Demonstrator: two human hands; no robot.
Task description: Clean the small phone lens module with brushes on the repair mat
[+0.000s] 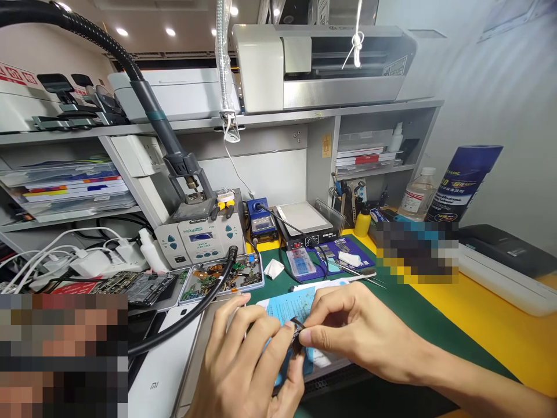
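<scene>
Between my two hands is a small dark electronic part [296, 335], thin and partly curved, perhaps a flex cable piece; the fingers cover much of it. My left hand [243, 354] grips its left side with thumb and fingertips. From the right, my right hand [348, 331] pinches the part's edge between thumb and forefinger. Below the hands lies a blue and white printed sheet [285, 305] on the green mat [418, 331], partly hidden by them.
A black hose [174, 337] crosses on the left, above a white Mi device [161, 371]. Behind are a circuit board tray [256, 278], hot air station [204, 235], heating plate [304, 220] and tweezers [369, 280]. A spray can [463, 186] and bottle [416, 194] stand right.
</scene>
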